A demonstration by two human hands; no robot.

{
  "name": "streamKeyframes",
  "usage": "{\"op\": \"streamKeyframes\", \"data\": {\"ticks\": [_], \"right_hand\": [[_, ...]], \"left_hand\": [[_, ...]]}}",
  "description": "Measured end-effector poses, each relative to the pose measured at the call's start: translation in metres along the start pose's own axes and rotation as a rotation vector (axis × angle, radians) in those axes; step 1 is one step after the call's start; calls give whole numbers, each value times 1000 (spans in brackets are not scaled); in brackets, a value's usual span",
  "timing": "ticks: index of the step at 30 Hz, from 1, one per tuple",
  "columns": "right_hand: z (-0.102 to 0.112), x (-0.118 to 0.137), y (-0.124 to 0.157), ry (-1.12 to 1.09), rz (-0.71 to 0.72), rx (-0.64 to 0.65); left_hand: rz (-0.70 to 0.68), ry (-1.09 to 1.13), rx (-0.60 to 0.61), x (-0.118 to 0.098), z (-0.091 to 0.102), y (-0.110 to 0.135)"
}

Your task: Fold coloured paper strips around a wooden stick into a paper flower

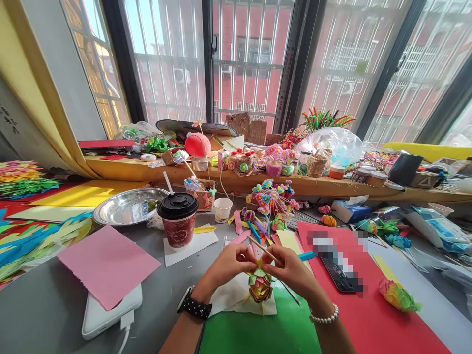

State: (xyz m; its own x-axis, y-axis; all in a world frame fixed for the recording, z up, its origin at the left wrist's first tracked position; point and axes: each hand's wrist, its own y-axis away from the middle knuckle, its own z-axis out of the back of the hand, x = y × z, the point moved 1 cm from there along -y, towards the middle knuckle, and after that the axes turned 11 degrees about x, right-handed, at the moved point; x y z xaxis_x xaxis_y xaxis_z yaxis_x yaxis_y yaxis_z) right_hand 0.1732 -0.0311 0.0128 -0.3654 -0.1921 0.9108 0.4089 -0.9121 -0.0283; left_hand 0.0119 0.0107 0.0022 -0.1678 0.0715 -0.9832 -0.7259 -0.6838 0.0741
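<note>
My left hand [229,261] pinches a small yellow paper piece [259,264] between thumb and forefinger. On its other side my right hand [289,269] grips the same piece with closed fingers. A thin wooden stick [264,250] slants across the top of my right hand, seemingly tucked in its fingers. Just below the fingertips is a paper flower [260,289] with green outer petals and yellow-brown inner ones. Under it lie a whitish cloth or paper [230,298] and a green sheet or board [254,332]. Where the yellow piece joins the flower is partly hidden by my fingers.
A lidded coffee cup [179,226] with a straw and a metal tray [116,206] stand left. Pink paper [110,265] covers a white power bank [92,314]. A phone [339,268] and another paper flower [398,295] lie right. Crafts line the windowsill [243,182].
</note>
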Motion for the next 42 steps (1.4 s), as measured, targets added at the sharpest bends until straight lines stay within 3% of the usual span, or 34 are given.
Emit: {"op": "streamKeyframes", "data": {"ticks": [20, 27, 33, 42], "right_hand": [[-1, -1, -1, 75, -5, -25], [2, -5, 0, -54, 0, 50], [3, -1, 1, 54, 4, 31], [1, 1, 2, 95, 0, -2]], "left_hand": [[9, -22, -2, -7, -4, 2], [27, 58, 39, -8, -2, 3], [26, 132, 82, -5, -3, 2], [35, 117, 46, -2, -6, -2]]}}
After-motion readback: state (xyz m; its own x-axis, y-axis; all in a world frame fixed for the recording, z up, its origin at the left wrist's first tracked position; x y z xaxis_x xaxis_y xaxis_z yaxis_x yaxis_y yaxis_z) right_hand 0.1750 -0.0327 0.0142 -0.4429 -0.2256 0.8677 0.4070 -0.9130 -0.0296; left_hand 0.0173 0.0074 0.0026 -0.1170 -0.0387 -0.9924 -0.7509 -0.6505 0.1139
